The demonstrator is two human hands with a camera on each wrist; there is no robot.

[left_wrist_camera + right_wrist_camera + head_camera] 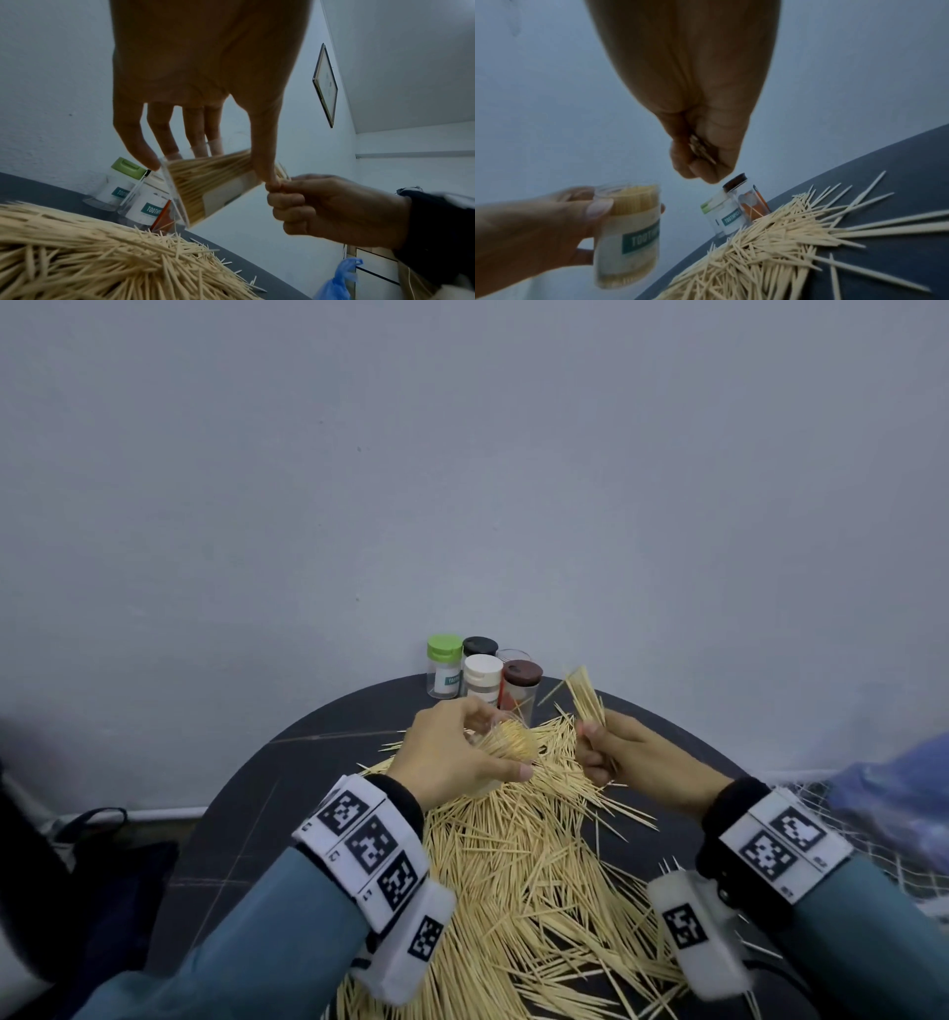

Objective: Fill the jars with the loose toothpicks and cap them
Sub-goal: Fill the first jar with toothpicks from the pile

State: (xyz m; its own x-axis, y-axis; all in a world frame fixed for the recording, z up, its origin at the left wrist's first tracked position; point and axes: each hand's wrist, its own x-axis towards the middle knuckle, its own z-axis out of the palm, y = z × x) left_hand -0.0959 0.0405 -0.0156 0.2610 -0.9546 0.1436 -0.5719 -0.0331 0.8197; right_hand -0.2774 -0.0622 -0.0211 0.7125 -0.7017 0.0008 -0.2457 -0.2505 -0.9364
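Observation:
My left hand (462,752) grips a clear uncapped jar (208,186) packed with toothpicks, tilted with its mouth toward the right hand; the same jar (628,229) shows a teal label in the right wrist view. My right hand (616,752) is curled round a bundle of toothpicks (585,695) that sticks up out of the fist, just right of the jar. A big heap of loose toothpicks (524,865) covers the dark round table (246,819) below both hands.
Several capped jars stand at the table's far edge against the wall: a green-capped one (444,667), black (480,647), white (482,677) and brown (521,683). A blue plastic bag (893,793) lies at the right. A dark bag (102,865) sits lower left.

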